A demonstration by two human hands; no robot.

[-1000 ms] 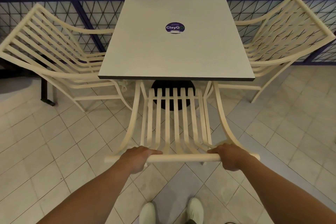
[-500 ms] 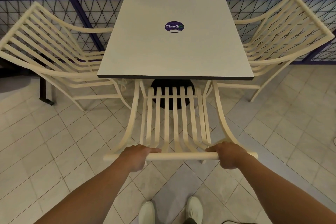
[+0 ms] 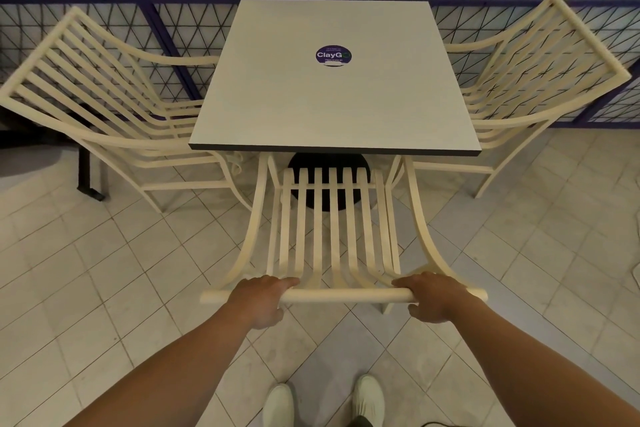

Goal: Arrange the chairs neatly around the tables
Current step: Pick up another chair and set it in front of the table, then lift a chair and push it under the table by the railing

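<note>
Table (image 3: 332,107): its near edge overhung the chair's seat front.
Chair (image 3: 346,295): it sat centred and partly tucked under; you needed an even, straight push.
Left hand (image 3: 259,302): curled round the top rail.
Right hand (image 3: 433,298): gripped the same rail.

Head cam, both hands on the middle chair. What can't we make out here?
All in the head view:
- Middle chair: seat front and front legs, hidden under the table.
- Table base: mostly covered by the table and the chair slats.
- Sticker: small print too small to read.
- Left hand and right hand: the grip's underside on the top rail, hidden by the hands themselves.
</note>
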